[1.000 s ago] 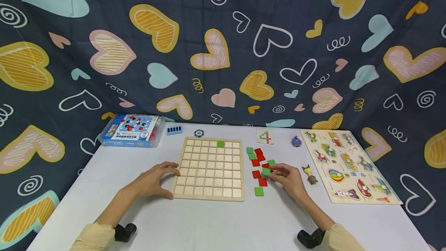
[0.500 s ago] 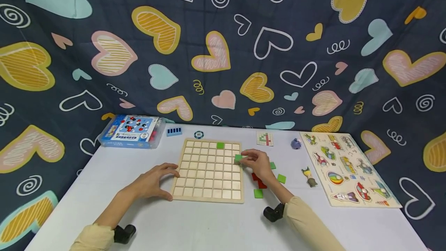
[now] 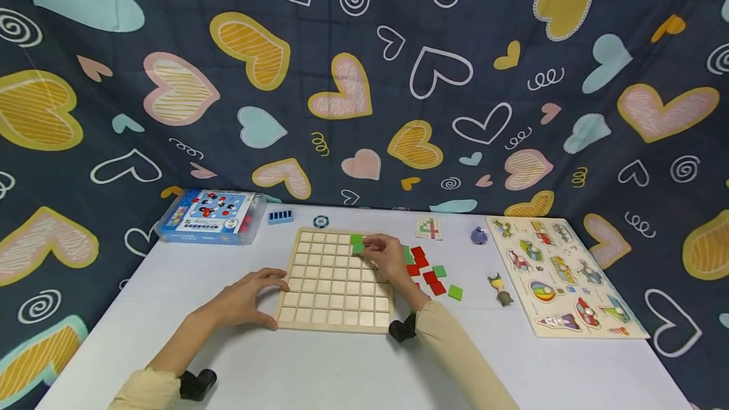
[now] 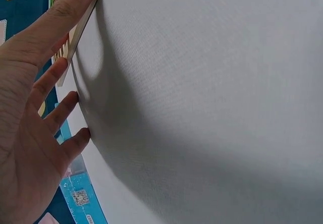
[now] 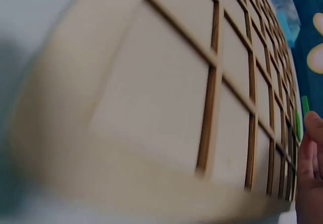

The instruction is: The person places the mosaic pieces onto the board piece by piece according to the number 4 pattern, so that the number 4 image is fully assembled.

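Observation:
A pale wooden grid board (image 3: 327,304) lies on the table in the middle of the head view. My right hand (image 3: 386,257) reaches over its far right part and pinches a small square green tile (image 3: 358,249). Just behind it, another green tile (image 3: 356,239) sits in a far-row cell. In the right wrist view the held tile (image 5: 305,104) shows at the fingertips, beyond the board's blurred near corner. My left hand (image 3: 242,296) touches the board's left edge, thumb and fingers spread. The left wrist view shows that hand (image 4: 38,113) with its thumb against the board's edge.
Several loose red tiles (image 3: 437,288) and green tiles (image 3: 455,292) lie right of the board. Behind them is a pattern card (image 3: 428,228). A picture puzzle board (image 3: 564,283) and small figurines (image 3: 504,297) stand right. A plastic box (image 3: 211,215) is back left.
My right hand has carried a green tile from the loose tiles leftward, over the board's right edge, to its far rows. My left hand stays at the board's left edge.

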### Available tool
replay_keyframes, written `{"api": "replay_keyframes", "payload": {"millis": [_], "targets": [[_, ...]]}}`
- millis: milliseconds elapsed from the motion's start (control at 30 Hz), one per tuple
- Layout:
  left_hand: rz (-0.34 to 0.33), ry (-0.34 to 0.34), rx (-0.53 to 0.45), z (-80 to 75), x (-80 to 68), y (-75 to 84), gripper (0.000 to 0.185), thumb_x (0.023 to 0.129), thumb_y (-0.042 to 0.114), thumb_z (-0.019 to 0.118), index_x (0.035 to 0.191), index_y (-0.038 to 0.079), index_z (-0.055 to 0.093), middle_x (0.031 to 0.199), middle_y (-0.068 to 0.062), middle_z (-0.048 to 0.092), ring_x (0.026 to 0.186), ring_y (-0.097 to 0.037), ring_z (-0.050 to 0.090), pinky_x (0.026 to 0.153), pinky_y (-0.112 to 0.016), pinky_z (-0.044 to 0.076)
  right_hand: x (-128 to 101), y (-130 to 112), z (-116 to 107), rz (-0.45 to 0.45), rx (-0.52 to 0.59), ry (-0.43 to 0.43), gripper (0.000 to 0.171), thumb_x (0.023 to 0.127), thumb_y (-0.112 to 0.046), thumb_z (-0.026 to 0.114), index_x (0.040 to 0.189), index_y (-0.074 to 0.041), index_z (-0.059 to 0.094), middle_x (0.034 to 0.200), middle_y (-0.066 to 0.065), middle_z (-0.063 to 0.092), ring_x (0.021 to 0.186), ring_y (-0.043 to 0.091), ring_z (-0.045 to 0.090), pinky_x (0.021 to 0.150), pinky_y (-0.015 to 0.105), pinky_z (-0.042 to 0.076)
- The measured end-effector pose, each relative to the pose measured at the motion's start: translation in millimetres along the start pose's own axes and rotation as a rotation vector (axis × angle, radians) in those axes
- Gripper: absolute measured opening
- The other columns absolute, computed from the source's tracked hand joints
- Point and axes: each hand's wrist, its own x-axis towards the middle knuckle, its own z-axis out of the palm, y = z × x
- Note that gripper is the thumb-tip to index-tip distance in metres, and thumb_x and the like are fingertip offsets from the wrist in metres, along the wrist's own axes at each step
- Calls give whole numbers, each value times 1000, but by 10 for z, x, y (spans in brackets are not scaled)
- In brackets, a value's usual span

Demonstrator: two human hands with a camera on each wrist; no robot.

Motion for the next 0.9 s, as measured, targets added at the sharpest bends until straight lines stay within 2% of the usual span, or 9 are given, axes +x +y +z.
{"api": "replay_keyframes", "payload": {"millis": [200, 367, 567, 900], "targets": [[-9, 2, 11, -35, -14, -35, 62, 61, 44, 87, 114, 23, 63, 140, -12, 47, 127, -45, 40, 85, -70, 42, 111, -15, 186, 14, -22, 10, 21, 76, 8, 74, 97, 9, 69, 88, 22, 70, 79, 32, 68, 69, 27, 57], [-9, 8, 4, -55, -32, -40, 61, 61, 43, 87, 113, 23, 62, 139, -13, 46, 126, -46, 40, 83, -71, 41, 167, -17, 258, 36, -33, 11, 21, 76, 7, 74, 97, 7, 70, 85, 20, 71, 78, 28, 68, 68, 26, 56], [-24, -8, -17, -24, -44, -31, 62, 60, 44, 87, 114, 24, 62, 140, -12, 46, 127, -46, 40, 82, -72, 41, 138, 8, 267, 51, -73, -14, 23, 76, 5, 76, 98, 5, 70, 88, 18, 71, 79, 26, 69, 69, 27, 57], [-17, -17, 6, 5, 17, -5, 63, 61, 43, 87, 115, 24, 62, 141, -11, 46, 127, -46, 40, 84, -71, 41, 118, 24, 210, 10, -90, -13, 24, 74, 5, 77, 97, 6, 70, 88, 19, 71, 80, 30, 69, 69, 26, 57]]}}
